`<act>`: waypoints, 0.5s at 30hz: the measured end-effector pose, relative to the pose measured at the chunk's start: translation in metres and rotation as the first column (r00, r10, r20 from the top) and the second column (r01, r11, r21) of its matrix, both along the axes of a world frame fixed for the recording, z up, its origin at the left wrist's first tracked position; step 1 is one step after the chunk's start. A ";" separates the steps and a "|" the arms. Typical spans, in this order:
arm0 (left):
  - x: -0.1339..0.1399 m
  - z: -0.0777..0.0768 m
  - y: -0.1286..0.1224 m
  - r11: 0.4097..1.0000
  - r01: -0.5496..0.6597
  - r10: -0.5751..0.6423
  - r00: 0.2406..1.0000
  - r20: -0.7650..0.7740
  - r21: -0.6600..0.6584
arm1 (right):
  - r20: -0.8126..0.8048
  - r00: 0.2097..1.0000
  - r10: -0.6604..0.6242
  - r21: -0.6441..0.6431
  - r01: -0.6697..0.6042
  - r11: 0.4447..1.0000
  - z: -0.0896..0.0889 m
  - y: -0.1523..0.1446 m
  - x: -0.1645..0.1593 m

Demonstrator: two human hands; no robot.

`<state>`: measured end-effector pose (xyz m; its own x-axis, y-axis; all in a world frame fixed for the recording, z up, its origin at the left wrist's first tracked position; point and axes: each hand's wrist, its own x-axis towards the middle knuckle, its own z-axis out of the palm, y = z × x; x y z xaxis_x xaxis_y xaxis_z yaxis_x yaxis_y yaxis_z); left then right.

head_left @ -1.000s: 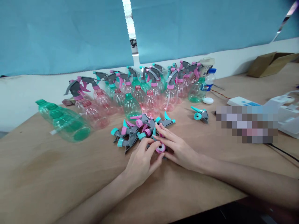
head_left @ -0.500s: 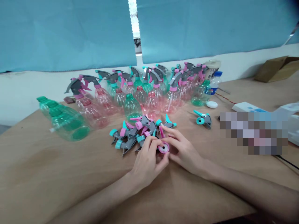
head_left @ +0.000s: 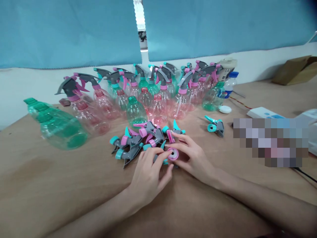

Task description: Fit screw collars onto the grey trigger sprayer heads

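Observation:
My right hand (head_left: 193, 157) grips a pink-and-grey trigger spray head (head_left: 173, 154), thumb beside its collar and fingers along its pink trigger. The round collar faces me, showing a white inside with a dark hole. Fingers of my left hand (head_left: 148, 173) are apart, and a fingertip touches or nearly touches the collar's left edge. Beyond my hands lies a heap of loose spray heads (head_left: 133, 145), grey with teal or pink parts. Part of the held spray head is hidden behind my fingers.
Pink and green bottles, several with spray heads, stand behind the heap, including an uncapped green bottle (head_left: 136, 111). Green bottles (head_left: 61, 130) lie tilted at left. Right are a lone teal spray head (head_left: 216, 127), a white oval object (head_left: 225, 109), a blue-capped bottle (head_left: 230, 85) and a cardboard box (head_left: 293, 71).
My left hand has loosened from the collar and drawn slightly left and down, thumb now away from it. My right hand still holds the spray head. The view has shifted a little.

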<state>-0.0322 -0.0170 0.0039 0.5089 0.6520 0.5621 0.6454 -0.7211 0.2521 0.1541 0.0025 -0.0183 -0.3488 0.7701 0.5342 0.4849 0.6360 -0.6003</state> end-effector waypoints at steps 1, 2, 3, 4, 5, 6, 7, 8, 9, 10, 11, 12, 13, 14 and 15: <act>0.000 0.000 0.000 1.000 -0.005 0.006 1.000 -0.020 0.014 | -0.006 1.000 0.000 -0.009 0.000 1.000 0.000 0.000 0.000; 0.000 0.001 -0.001 1.000 -0.013 0.013 0.999 -0.035 0.028 | -0.011 1.000 0.001 -0.015 -0.001 1.000 -0.001 0.000 0.000; 0.000 0.001 -0.001 0.999 -0.021 0.023 0.999 -0.045 0.043 | -0.013 1.000 0.005 -0.016 -0.005 1.000 -0.001 0.000 0.000; 0.001 0.001 -0.001 0.998 -0.030 0.033 0.998 -0.053 0.058 | -0.014 1.000 0.012 -0.014 -0.012 1.000 -0.001 0.000 0.000; 0.001 0.002 -0.001 0.997 -0.039 0.043 0.997 -0.061 0.072 | -0.017 1.000 0.020 -0.010 -0.020 1.000 -0.001 0.000 0.000; 0.001 0.002 -0.002 0.995 -0.046 0.052 0.996 -0.068 0.087 | -0.021 0.999 0.027 -0.006 -0.027 1.000 -0.001 0.000 -0.001; 0.001 0.003 -0.002 0.994 -0.052 0.060 0.995 -0.075 0.100 | -0.028 0.999 0.033 -0.002 -0.033 0.999 -0.002 0.000 -0.001; 0.002 0.003 -0.002 0.992 -0.056 0.065 0.995 -0.081 0.110 | -0.035 0.999 0.037 0.002 -0.037 0.999 -0.002 0.000 -0.001; 0.002 0.003 -0.002 0.992 -0.059 0.069 0.994 -0.087 0.116 | -0.040 0.998 0.039 0.005 -0.039 0.999 -0.002 0.000 -0.001; 0.003 0.003 -0.002 0.991 -0.059 0.070 0.993 -0.090 0.119 | -0.041 0.998 0.039 0.012 -0.039 0.999 -0.002 0.000 -0.001; 0.003 0.003 -0.002 0.991 -0.059 0.070 0.993 -0.091 0.117 | -0.037 0.999 0.038 0.020 -0.037 0.999 -0.002 0.000 -0.001; 0.004 0.003 -0.002 0.992 -0.059 0.069 0.994 -0.090 0.107 | -0.030 0.999 0.035 0.029 -0.034 0.999 -0.003 0.001 -0.001; 0.004 0.002 -0.001 0.994 -0.058 0.066 0.994 -0.086 0.094 | -0.022 0.999 0.031 0.038 -0.031 0.999 -0.003 0.001 -0.001; 0.004 0.002 0.000 0.996 -0.055 0.061 0.995 -0.080 0.077 | -0.014 0.999 0.029 0.043 -0.028 0.999 -0.003 0.001 -0.001; 0.004 0.001 0.000 0.997 -0.052 0.056 0.996 -0.072 0.058 | -0.008 1.000 0.027 0.042 -0.027 0.999 -0.003 0.002 -0.001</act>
